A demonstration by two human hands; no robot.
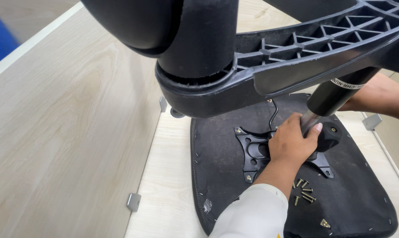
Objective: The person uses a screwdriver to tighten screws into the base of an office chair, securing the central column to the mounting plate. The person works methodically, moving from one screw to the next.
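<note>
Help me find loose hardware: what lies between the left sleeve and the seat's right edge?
Loose brass screws on the black seat underside, head view.

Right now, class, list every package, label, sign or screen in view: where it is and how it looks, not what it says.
Label: a narrow white band with small dark print, wrapped around the black gas cylinder, just below the chair base.
No packages, signs or screens in view.

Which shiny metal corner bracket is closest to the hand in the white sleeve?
The grey metal bracket at the right, beside the black seat bottom, lies nearest the left hand; the other two brackets sit farther left.
</note>
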